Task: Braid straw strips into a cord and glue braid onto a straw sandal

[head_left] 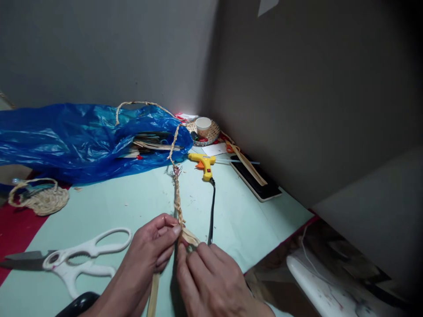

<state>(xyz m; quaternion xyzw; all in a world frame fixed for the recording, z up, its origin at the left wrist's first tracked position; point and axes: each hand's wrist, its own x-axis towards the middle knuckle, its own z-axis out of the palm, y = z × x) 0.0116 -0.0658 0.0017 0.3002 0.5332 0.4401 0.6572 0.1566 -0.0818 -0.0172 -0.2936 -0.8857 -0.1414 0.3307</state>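
Observation:
A braided cord of pale dried plant fibre [177, 196] runs away from me up the table, its far part bending toward the blue bag. At its near end my left hand [157, 242] pinches the braid between thumb and fingers. Close beside it on the right, my right hand [209, 275] is closed on a loose, flat strand [191, 237] that leaves the braid. Another flat strand [153, 293] hangs down below my left hand. My fingers hide part of where the strands meet.
White-handled scissors [79, 255] lie at left, near a coiled braided piece [48, 198]. A blue plastic bag [66, 136] holds dried strips. Beyond my hands are a yellow glue gun [205, 164], a phone [257, 178] and a woven tray [213, 132] with a cup [203, 125].

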